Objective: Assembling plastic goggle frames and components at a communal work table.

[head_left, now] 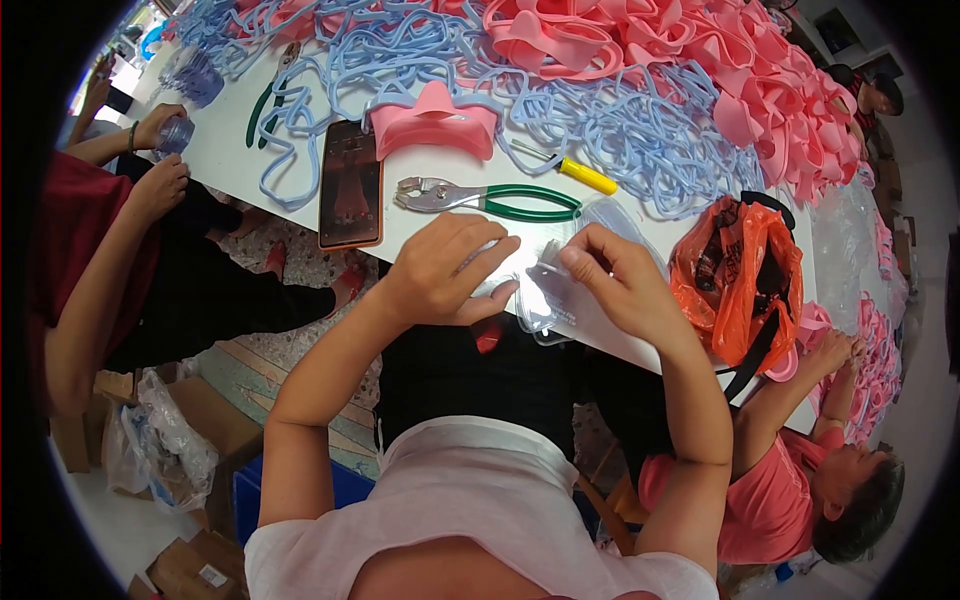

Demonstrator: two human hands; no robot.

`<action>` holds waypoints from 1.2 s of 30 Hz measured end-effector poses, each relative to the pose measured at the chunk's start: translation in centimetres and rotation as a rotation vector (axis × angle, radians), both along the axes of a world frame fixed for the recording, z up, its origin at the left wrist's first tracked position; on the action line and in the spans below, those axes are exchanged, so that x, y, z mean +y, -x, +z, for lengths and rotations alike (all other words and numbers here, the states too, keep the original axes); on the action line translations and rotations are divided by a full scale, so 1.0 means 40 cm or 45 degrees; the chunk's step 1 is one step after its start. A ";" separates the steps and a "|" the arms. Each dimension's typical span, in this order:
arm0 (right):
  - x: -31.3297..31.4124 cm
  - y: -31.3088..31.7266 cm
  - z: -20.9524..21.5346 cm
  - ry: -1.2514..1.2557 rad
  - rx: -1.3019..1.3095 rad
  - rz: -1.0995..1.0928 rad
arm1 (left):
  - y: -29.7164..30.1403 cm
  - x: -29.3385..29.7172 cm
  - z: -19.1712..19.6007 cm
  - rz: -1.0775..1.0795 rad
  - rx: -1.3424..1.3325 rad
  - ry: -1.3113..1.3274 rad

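Note:
My right hand pinches a small clear plastic piece between thumb and fingertips. Facing it, my left hand has its thumb and index finger apart; a translucent patch shows behind its fingers, and I cannot make out what it is. Below and between the hands, clear curved plastic sheets lie at the table edge, glinting with light. More clear plastic rests just beyond my right hand. Pliers with green handles lie beyond both hands, near a pink goggle-like frame with a blue strap.
A phone lies left, a yellow-handled screwdriver beyond the pliers. Blue straps and pink frames heap up at the back. An orange plastic bag stands right. Co-workers sit on both sides; one holds clear plastic.

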State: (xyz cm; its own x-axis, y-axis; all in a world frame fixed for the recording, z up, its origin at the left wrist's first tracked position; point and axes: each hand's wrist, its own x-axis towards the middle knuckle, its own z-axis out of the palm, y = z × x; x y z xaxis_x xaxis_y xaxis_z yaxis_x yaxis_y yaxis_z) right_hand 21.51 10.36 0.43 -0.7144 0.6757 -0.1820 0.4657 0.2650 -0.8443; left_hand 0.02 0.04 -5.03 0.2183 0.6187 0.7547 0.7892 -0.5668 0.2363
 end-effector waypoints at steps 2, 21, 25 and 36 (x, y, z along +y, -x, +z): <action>0.027 -0.014 -0.003 0.293 0.160 0.214 | 0.006 0.013 0.026 -0.034 0.017 -0.034; 0.020 0.005 -0.051 1.163 0.485 0.349 | 0.048 -0.015 0.017 -0.125 0.372 -0.670; 0.001 -0.021 -0.028 0.982 0.396 0.179 | 0.034 0.001 0.045 -0.089 0.380 -0.741; -0.114 0.040 0.101 -1.161 0.348 0.921 | 0.043 -0.017 0.071 0.428 -0.112 -0.002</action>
